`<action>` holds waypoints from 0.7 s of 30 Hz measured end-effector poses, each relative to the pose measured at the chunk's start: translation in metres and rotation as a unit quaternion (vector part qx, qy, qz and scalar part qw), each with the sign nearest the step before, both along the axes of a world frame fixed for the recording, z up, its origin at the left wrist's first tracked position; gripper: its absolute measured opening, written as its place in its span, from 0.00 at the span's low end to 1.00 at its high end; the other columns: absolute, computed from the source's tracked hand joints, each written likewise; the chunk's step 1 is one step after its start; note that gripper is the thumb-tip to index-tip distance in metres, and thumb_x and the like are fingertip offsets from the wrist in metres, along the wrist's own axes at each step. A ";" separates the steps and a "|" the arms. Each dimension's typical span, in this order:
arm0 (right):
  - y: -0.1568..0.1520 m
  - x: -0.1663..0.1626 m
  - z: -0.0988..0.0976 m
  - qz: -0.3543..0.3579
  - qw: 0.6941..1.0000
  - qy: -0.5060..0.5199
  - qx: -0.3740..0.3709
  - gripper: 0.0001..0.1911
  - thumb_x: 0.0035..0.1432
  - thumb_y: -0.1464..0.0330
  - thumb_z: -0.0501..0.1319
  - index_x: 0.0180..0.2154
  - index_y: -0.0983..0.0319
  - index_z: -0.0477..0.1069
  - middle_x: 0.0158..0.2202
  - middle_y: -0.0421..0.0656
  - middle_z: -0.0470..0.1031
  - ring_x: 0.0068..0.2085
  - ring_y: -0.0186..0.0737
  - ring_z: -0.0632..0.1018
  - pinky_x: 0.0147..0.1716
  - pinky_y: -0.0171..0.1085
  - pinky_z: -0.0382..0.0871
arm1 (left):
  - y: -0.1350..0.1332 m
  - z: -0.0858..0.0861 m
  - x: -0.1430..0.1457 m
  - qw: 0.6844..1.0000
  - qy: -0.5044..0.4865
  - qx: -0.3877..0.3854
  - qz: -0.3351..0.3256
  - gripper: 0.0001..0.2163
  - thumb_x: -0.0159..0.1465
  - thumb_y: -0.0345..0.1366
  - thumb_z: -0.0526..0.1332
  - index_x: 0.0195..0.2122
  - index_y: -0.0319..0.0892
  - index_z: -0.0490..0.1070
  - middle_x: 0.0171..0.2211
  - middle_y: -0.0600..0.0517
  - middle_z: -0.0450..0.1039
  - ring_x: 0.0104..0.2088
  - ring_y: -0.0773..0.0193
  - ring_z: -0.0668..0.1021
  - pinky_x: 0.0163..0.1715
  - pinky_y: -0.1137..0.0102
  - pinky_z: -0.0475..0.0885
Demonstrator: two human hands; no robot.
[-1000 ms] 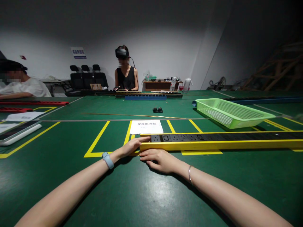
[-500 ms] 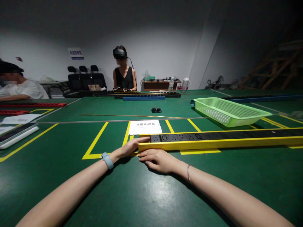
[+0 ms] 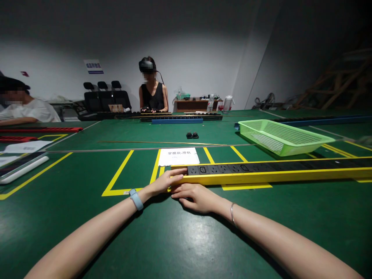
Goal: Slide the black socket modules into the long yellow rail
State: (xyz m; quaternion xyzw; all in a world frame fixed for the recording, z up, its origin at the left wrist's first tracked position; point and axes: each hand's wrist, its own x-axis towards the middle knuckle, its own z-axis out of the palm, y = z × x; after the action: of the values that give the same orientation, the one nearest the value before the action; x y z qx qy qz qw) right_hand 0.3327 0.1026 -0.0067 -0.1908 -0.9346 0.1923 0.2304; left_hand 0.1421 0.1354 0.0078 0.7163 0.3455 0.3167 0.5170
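Note:
A long yellow rail (image 3: 261,176) lies across the green table, filled with a row of black socket modules (image 3: 221,169). My left hand (image 3: 164,181), with a blue wristband, rests at the rail's left end, its fingers stretched along the end and reaching the first module. My right hand (image 3: 194,197) lies on the table against the rail's near side, fingers flat and together, touching the yellow wall. Neither hand grips anything.
A white paper label (image 3: 178,156) lies behind the rail inside yellow floor-tape boxes. A green plastic basket (image 3: 281,137) stands at the right. Two small black parts (image 3: 192,135) sit mid-table. A person with a headset works at the far side; another person sits far left.
My left hand has slid a little to the right along the rail's end, its fingers now further over the first module. My right hand has stayed in place.

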 end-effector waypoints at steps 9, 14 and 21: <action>0.000 0.000 -0.001 0.000 1.000 0.001 0.003 0.17 0.62 0.71 0.53 0.51 0.59 0.73 0.51 0.42 0.75 0.52 0.37 0.74 0.55 0.37 0.66 | 0.002 -0.006 0.001 0.999 -0.041 -0.036 -0.001 0.21 0.61 0.41 0.59 0.55 0.42 0.70 0.58 0.46 0.67 0.59 0.52 0.69 0.61 0.57 0.58; 0.002 -0.001 -0.002 0.003 1.000 0.004 0.000 0.17 0.62 0.71 0.54 0.51 0.58 0.73 0.51 0.42 0.75 0.52 0.37 0.74 0.55 0.37 0.66 | 0.001 -0.008 0.002 0.998 -0.045 -0.045 0.016 0.21 0.60 0.41 0.60 0.54 0.42 0.70 0.58 0.46 0.68 0.58 0.52 0.70 0.61 0.57 0.59; 0.003 -0.001 -0.004 0.007 1.000 0.012 -0.005 0.18 0.62 0.73 0.53 0.51 0.59 0.72 0.51 0.42 0.75 0.52 0.36 0.74 0.55 0.37 0.66 | 0.000 -0.009 0.003 0.997 -0.059 -0.051 0.011 0.21 0.61 0.42 0.59 0.54 0.41 0.70 0.57 0.46 0.68 0.58 0.53 0.70 0.60 0.58 0.60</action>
State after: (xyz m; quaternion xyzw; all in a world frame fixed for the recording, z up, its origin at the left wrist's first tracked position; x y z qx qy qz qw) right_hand 0.3320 0.1061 -0.0107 -0.1835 -0.9320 0.2010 0.2393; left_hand 0.1449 0.1357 -0.0009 0.6652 0.3379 0.3463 0.5688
